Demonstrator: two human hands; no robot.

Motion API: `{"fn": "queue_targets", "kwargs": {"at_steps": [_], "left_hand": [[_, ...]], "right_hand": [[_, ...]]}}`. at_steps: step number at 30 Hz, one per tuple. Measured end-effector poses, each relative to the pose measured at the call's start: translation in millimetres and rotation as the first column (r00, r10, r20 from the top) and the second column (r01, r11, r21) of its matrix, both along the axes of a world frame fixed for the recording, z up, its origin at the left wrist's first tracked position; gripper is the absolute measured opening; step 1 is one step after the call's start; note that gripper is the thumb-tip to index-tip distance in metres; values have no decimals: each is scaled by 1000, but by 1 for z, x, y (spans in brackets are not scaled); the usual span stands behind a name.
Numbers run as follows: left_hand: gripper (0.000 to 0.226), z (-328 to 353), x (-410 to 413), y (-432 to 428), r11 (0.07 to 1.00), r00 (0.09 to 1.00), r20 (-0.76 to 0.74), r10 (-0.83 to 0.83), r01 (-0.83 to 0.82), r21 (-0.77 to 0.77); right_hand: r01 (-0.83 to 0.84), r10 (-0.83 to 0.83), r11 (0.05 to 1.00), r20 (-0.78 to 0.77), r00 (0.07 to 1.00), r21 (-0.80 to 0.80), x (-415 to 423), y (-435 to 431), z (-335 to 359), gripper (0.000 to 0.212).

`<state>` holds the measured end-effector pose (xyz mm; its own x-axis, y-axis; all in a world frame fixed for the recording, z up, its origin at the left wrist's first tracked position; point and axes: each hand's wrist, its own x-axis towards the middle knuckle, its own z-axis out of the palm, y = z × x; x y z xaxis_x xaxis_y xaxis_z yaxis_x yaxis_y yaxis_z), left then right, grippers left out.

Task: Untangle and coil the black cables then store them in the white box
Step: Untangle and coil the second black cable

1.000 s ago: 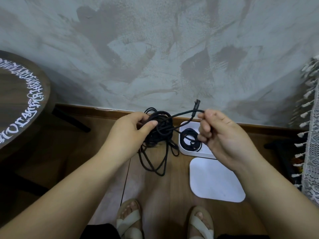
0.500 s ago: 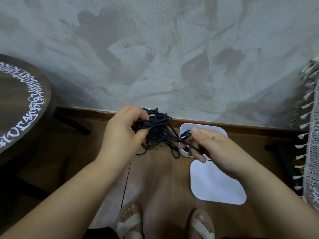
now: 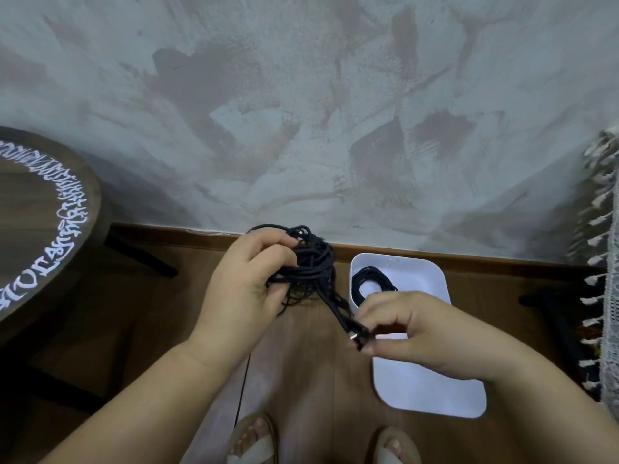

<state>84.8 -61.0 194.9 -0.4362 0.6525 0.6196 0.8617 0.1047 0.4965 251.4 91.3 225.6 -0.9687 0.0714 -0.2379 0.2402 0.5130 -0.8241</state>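
**Two hands work a tangle of black cable above an open white box**

Seen from the head camera, looking down, a person stands on a wooden plank floor [image 3: 301,380] in front of a mottled grey plaster wall [image 3: 301,112].

At the centre of the frame, the left hand [image 3: 248,283] grips a black cable bundle [image 3: 313,259], fingers and thumb curled round it. The bundle is a loose, knotted ball of thin matte cord held in the air in front of the baseboard. From its lower edge a few strands are drawn taut together. Their long axis runs diagonally from the bundle down towards the lower right of the frame.

These strands end at the right hand [image 3: 415,329], just right of centre, which pinches a cable plug [image 3: 355,337] between thumb and forefinger, the other fingers curled. A small metallic glint shows at the plug's tip; which way the tip faces cannot be told.

Behind the right hand, right of centre, the white box [image 3: 432,272] sits open on the floor against the baseboard. It is smooth, with rounded corners. A coiled cable [image 3: 360,279] lies flat in the box's left part as a neat black ring.

Below the box in the frame lies a flat white panel [image 3: 428,393], also round-cornered, partly covered by the right hand.

At the left edge stands a round dark table [image 3: 90,209] with white ornamental lettering along its rim. A fringed lace cloth [image 3: 606,262] hangs at the right edge. Two feet in pale strap sandals [image 3: 254,443] show at the bottom.
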Motion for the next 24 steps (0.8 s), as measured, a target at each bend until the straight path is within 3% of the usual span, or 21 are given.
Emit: {"fn": "queue_targets", "kwargs": {"at_steps": [3, 9, 15, 18, 19, 21, 24], "left_hand": [[23, -4, -5, 1, 1000, 1000, -30, 1, -1, -21], [34, -7, -8, 0, 1000, 990, -142, 1, -2, -9], [39, -9, -6, 2, 994, 967, -237, -98, 104, 14], [31, -6, -2, 1, 989, 960, -250, -129, 143, 40], [29, -6, -2, 1, 986, 956, -255, -145, 162, 45], [31, -5, 1, 1, 981, 947, -271, -170, 190, 50], [25, -6, 10, 2, 968, 934, -282, -217, 243, 57]], "right_hand": [[29, -30, 999, 19, 999, 41, -2, -3, -5, 32], [-56, 57, 985, 1, 998, 164, -5, -3, -7, 18], [-130, 70, 923, 175, 982, 362, -6, 3, -16, 23], [37, -91, 924, 125, 988, 380, -3, 7, -12, 38], [180, -213, 920, 61, 975, 348, -3, 8, -10, 39], [479, -469, 868, -104, 877, 132, -6, 7, -6, 30], [634, -657, 753, -150, 739, -177, -14, 2, -2, 5]]}}
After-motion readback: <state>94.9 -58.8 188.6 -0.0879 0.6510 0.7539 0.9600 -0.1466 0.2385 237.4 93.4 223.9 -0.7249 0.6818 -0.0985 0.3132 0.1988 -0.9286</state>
